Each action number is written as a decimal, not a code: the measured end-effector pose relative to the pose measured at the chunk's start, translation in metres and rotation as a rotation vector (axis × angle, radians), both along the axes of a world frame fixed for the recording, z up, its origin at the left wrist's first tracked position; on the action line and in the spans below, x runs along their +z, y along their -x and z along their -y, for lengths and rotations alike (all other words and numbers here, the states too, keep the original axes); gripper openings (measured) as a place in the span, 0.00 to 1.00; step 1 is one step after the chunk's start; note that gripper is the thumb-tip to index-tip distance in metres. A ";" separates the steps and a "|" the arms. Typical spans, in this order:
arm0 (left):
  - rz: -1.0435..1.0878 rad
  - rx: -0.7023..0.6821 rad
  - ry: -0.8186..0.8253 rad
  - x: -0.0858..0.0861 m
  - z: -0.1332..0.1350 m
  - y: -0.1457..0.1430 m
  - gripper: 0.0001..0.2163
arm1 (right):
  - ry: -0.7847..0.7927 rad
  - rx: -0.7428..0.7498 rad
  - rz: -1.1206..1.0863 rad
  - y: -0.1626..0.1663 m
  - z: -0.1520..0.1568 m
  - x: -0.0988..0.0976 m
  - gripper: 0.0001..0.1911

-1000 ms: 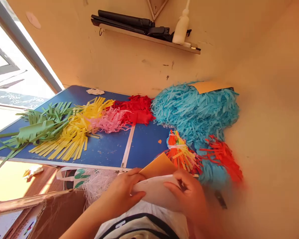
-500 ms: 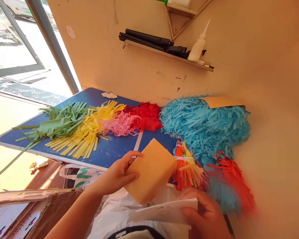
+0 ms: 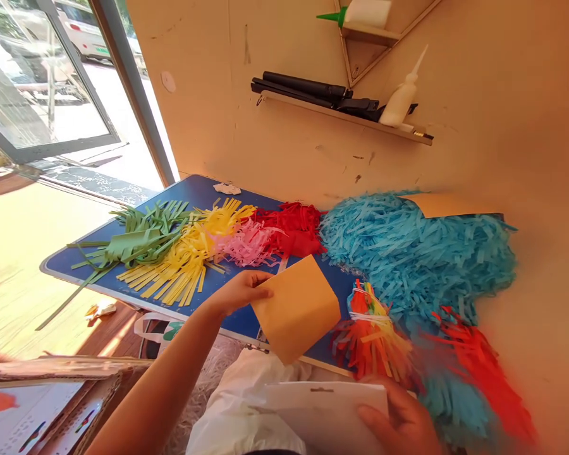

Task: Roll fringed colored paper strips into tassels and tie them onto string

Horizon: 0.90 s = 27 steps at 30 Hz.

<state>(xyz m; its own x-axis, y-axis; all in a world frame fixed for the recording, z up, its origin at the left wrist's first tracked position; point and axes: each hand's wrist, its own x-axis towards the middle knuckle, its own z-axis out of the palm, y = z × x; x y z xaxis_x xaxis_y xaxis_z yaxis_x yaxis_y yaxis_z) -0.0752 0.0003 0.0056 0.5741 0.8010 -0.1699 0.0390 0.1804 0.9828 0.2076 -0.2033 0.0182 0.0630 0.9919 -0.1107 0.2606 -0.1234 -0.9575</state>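
Note:
My left hand [image 3: 244, 292] pinches the left corner of a stack-like orange-yellow paper sheet [image 3: 301, 309], thumb on top, held over the table's front edge. My right hand [image 3: 401, 414], low at the right, grips a white packet [image 3: 329, 411] with a slot cut near its top edge, above my lap. Past the right hand lies a tied bundle of red, orange and yellow paper strips [image 3: 372, 335]. Right of it are blurred red strips [image 3: 488, 366] and a small blue tuft [image 3: 459, 404].
On the blue table [image 3: 171, 188] lie green [image 3: 142, 243], yellow [image 3: 184, 259], pink [image 3: 249, 243] and red [image 3: 296, 230] fringed paper, and a large blue heap [image 3: 417, 253]. A wall shelf [image 3: 344, 117] holds a white squeeze bottle [image 3: 401, 101]. A cardboard box [image 3: 118, 404] stands lower left.
The view has shifted, so the table and wall appear farther right. The white packet is turned to show more of its face and has come away from the orange-yellow sheet.

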 end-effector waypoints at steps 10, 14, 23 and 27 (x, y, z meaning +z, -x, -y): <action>-0.211 0.569 -0.435 0.007 0.010 -0.022 0.18 | 0.099 -0.365 -0.315 0.029 -0.020 -0.004 0.22; -0.053 0.195 -0.268 0.007 0.070 -0.042 0.22 | 0.083 -0.402 -0.328 0.030 -0.028 0.000 0.22; -0.098 0.279 -0.134 0.009 0.097 -0.030 0.15 | -0.025 0.012 -0.050 0.007 -0.003 -0.027 0.25; 0.073 0.559 0.053 -0.001 0.095 -0.003 0.16 | 0.114 0.213 -0.247 -0.003 0.007 -0.034 0.35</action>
